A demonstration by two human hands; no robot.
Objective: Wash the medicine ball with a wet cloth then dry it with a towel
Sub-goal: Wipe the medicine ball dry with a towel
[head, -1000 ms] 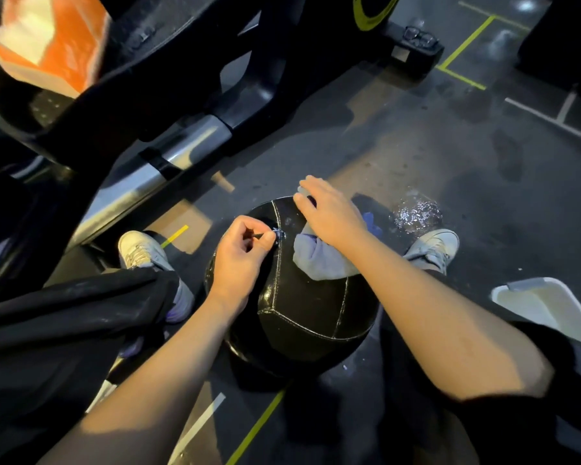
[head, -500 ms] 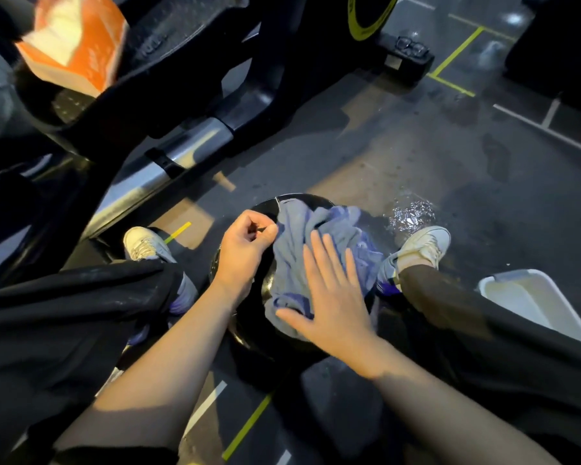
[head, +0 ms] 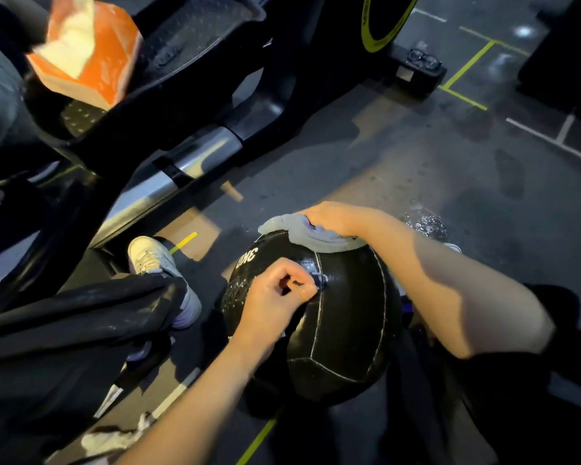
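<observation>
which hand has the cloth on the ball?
The right hand: it presses the grey cloth on the far top of the medicine ball. The left hand instead pinches a small fitting at the seam.

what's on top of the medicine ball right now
A bunched grey cloth lies on the far top of the ball, under the right hand. The ball's surface beneath the cloth is hidden.
</observation>
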